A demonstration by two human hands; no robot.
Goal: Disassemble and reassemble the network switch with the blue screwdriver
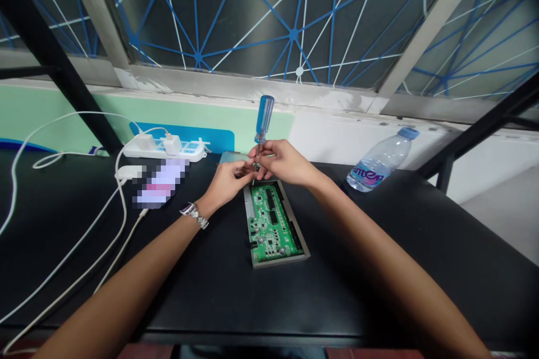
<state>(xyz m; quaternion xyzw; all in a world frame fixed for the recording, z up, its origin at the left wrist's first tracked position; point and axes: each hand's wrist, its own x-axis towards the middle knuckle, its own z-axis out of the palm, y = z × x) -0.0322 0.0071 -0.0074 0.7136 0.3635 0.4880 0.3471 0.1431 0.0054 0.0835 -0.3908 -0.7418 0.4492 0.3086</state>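
A screwdriver [264, 115] with a clear blue handle stands nearly upright, tip down, over the far end of a green circuit board [267, 224]. My right hand [288, 162] is closed round its shaft below the handle. Beside the tip, my left hand [225, 185] has thumb and fingers pinched together; what they hold, if anything, is hidden. The board lies inside a shallow metal frame [282, 262] on the black table. My fingers cover the frame's far edge and the screwdriver's tip. Behind them, a pale flat piece [231, 157] shows in part.
On the left, a white power strip [191, 150] holds plugs, with white cables [122, 202] trailing across the black table [202, 297]. A blurred-out phone-like object [162, 185] lies near it. At right, a clear bottle [381, 160] leans by the wall.
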